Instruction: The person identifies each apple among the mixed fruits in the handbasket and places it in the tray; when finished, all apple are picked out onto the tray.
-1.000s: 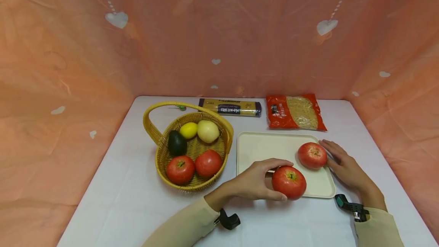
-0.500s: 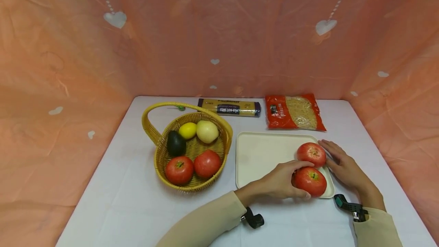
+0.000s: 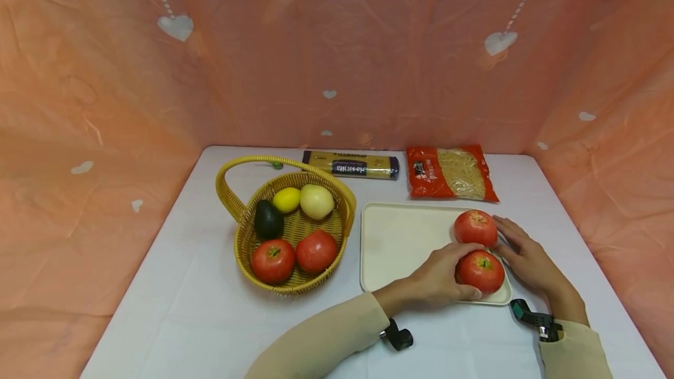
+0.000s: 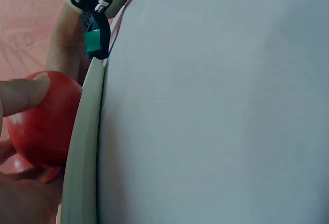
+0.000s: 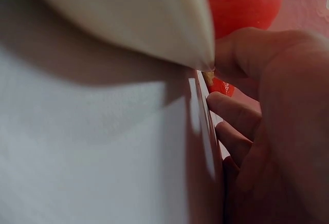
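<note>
My left hand [image 3: 439,276] grips a red tomato [image 3: 483,272] at the near right corner of the cream tray [image 3: 395,233]. In the left wrist view its thumb lies over that tomato [image 4: 54,124], close above the tray's rim [image 4: 85,152]. A second tomato [image 3: 475,228] sits just behind, on the tray's right side. My right hand [image 3: 529,259] rests along the right edge, fingers extended, thumb side toward the tomatoes. The right wrist view shows its fingertips [image 5: 218,100] right by the tray's rim [image 5: 169,23].
Left of the tray stands a yellow wicker basket [image 3: 239,256] with a tall handle, holding two tomatoes, an avocado [image 3: 269,220], a lemon [image 3: 286,199] and a pale round fruit [image 3: 317,202]. Behind lie a spaghetti pack [image 3: 351,165] and a red pasta bag [image 3: 450,172].
My left hand has carried its tomato rightward to the tray's near right corner, beside the other tomato. That other tomato has shifted slightly back. My right hand has barely moved.
</note>
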Tool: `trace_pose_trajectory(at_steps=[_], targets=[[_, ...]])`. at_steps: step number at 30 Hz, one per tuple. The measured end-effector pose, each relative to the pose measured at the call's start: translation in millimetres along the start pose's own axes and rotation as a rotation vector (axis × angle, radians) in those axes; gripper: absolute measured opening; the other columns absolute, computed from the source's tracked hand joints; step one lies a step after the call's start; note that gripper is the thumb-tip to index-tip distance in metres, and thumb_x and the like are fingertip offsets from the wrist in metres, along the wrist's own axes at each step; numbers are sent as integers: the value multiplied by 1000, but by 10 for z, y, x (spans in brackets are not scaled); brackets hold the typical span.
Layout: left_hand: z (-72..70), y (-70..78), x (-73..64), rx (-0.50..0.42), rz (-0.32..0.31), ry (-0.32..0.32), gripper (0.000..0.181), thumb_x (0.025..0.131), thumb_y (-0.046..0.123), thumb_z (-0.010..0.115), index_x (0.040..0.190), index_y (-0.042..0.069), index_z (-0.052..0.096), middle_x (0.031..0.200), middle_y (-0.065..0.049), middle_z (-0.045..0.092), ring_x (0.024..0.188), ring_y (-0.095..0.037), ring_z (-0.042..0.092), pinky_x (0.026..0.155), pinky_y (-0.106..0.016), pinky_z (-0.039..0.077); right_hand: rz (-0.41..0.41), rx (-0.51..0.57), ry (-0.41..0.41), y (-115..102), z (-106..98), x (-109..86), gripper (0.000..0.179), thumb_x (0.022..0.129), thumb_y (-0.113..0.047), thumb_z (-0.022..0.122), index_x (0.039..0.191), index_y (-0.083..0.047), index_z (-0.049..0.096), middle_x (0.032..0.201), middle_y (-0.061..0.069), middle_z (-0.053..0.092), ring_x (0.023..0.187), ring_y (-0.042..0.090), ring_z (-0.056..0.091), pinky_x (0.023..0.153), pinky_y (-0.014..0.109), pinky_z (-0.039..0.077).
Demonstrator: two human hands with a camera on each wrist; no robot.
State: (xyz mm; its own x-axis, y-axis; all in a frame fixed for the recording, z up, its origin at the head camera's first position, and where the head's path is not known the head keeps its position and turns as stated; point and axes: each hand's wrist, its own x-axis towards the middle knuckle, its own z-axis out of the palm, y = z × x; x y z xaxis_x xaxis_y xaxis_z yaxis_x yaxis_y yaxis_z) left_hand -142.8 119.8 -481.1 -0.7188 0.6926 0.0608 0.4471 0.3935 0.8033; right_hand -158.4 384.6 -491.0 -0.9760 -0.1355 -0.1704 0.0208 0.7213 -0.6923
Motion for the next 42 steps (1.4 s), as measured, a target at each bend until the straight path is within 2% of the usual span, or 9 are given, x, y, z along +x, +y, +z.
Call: trace_pose_trajectory(at_steps=[12, 16, 20, 24, 27, 29, 32, 37, 42], targets=[[-4, 51, -45, 120, -61, 32, 90, 94, 32, 89, 168, 14, 42, 163, 5, 57, 144, -8, 56, 120, -22, 44, -13, 5, 12, -28, 2, -11, 68, 114, -28, 56, 174, -10, 28, 179, 31, 15, 164, 60, 8, 115, 91, 19], [-84, -12, -122, 87, -69, 33, 89, 92, 32, 90, 166, 13, 45, 162, 4, 58, 134, -6, 62, 112, -16, 48, -16, -8, 11, -33, 14, -2, 69, 114, -29, 56, 174, -10, 28, 179, 31, 16, 164, 60, 10, 115, 91, 20], [-193, -78, -262, -77, -70, 64, 80, 92, 23, 91, 162, 13, 53, 156, -2, 65, 127, -8, 70, 104, -13, 52, -18, -13, 11, -23, 20, 2, 69, 114, -29, 56, 174, -10, 28, 179, 31, 16, 164, 60, 10, 115, 90, 21], [-343, -114, -445, -374, -40, 99, 68, 92, 9, 88, 154, 6, 61, 151, -13, 69, 128, -14, 73, 105, -17, 56, -12, -15, 3, 4, 13, -2, 69, 114, -29, 56, 174, -10, 27, 180, 30, 15, 164, 60, 9, 114, 91, 22], [-498, -120, -593, -560, -11, 87, 62, 93, 4, 86, 150, 3, 64, 149, -16, 69, 129, -14, 72, 107, -21, 57, -2, -14, -6, 27, 4, 0, 70, 114, -29, 55, 175, -11, 25, 180, 30, 13, 164, 61, 7, 114, 91, 22], [-609, -107, -691, -631, 4, 62, 60, 93, 3, 85, 150, 4, 64, 148, -14, 70, 129, -11, 72, 108, -23, 57, -2, -11, -4, 38, -1, -7, 69, 115, -29, 55, 175, -12, 25, 180, 30, 13, 164, 61, 7, 113, 91, 22], [-785, -69, -848, -684, 33, 8, 60, 93, 0, 83, 150, 2, 64, 147, -14, 71, 133, -15, 71, 111, -27, 57, -19, -16, 10, 44, 5, -8, 68, 114, -27, 55, 174, -10, 27, 179, 31, 15, 163, 61, 8, 114, 91, 22], [-1086, -42, -1133, -661, 72, -67, 58, 94, -3, 81, 149, 0, 63, 148, -17, 70, 137, -26, 69, 116, -35, 55, -48, -20, 43, 37, 29, -5, 65, 113, -21, 55, 172, -7, 32, 177, 33, 20, 162, 62, 12, 115, 90, 21], [-1397, -117, -1439, -603, 97, -61, 57, 95, 1, 80, 150, 1, 63, 149, -16, 69, 139, -27, 68, 118, -41, 54, -32, -10, 31, 24, 34, -6, 66, 114, -23, 55, 173, -9, 30, 178, 32, 19, 163, 61, 10, 116, 90, 19]])
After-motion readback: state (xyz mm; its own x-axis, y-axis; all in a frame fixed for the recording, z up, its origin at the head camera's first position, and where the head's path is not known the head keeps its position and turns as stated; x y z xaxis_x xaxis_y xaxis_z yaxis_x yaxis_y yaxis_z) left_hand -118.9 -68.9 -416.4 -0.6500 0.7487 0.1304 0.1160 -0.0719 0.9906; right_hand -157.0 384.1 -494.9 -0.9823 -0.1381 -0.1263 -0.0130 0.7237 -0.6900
